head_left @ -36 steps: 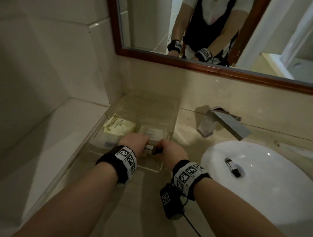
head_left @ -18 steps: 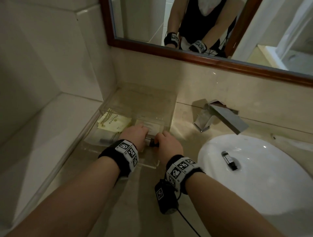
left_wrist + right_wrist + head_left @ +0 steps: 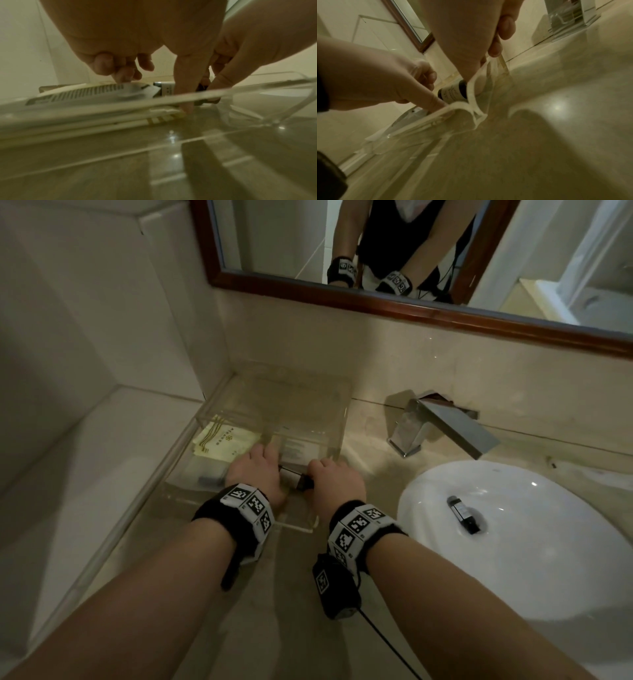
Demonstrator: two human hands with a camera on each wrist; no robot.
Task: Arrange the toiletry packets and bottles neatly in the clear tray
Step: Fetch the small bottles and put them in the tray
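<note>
A clear tray (image 3: pixel 342 419) sits on the counter in the wall corner. Cream packets (image 3: pixel 226 440) lie in its left half and a pale printed packet (image 3: pixel 296 448) lies in the middle. My right hand (image 3: pixel 337 484) grips the dark cap end of a small labelled bottle (image 3: pixel 291 475), which lies low in the tray's front part. My left hand (image 3: pixel 257 470) rests its fingertips (image 3: pixel 123 77) on the stacked packets (image 3: pixel 77 94), with the thumb pointing down beside the bottle (image 3: pixel 165 88). In the right wrist view the bottle (image 3: pixel 452 93) shows behind the tray's front corner (image 3: pixel 476 108).
Another small bottle (image 3: pixel 464 513) lies in the white basin (image 3: pixel 513 577) by the drain. A chrome tap (image 3: pixel 442 422) stands right of the tray. Walls close the tray in on the left and back, under a wood-framed mirror (image 3: pixel 376 302).
Both hands have edged slightly farther into the tray with the bottle between them. The view has tilted a little; nothing else has moved.
</note>
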